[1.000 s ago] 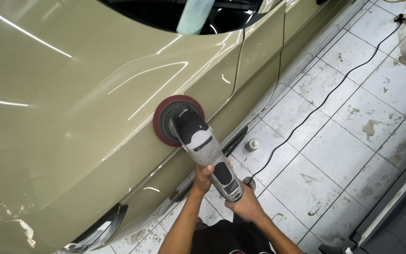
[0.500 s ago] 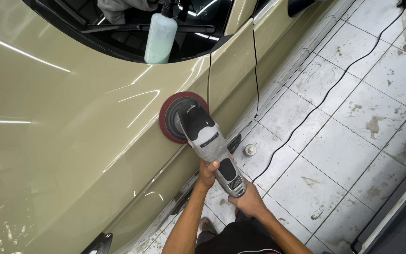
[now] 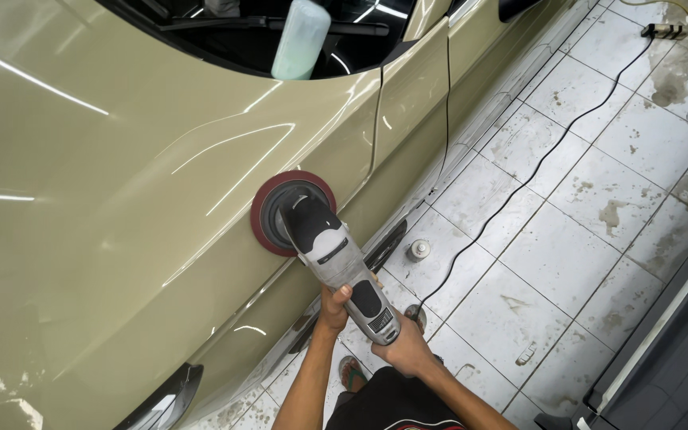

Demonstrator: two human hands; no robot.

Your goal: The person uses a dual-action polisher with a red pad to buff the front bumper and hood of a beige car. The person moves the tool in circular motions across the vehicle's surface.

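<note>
Both hands, left hand (image 3: 333, 306) and right hand (image 3: 404, 348), wrapped around polisher (image 3: 336, 259); pad (image 3: 268, 211) against car panel (image 3: 121, 199).

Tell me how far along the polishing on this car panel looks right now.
Done: the hood already shines, mirroring the ceiling lights sharply. In hand: the left hand and right hand grip the polisher, its red pad flat against the fender beside the front door's edge. Left, as far as I can judge: the lower fender and the door, which the pad isn't touching. Finish differences are too fine to tell.
</note>
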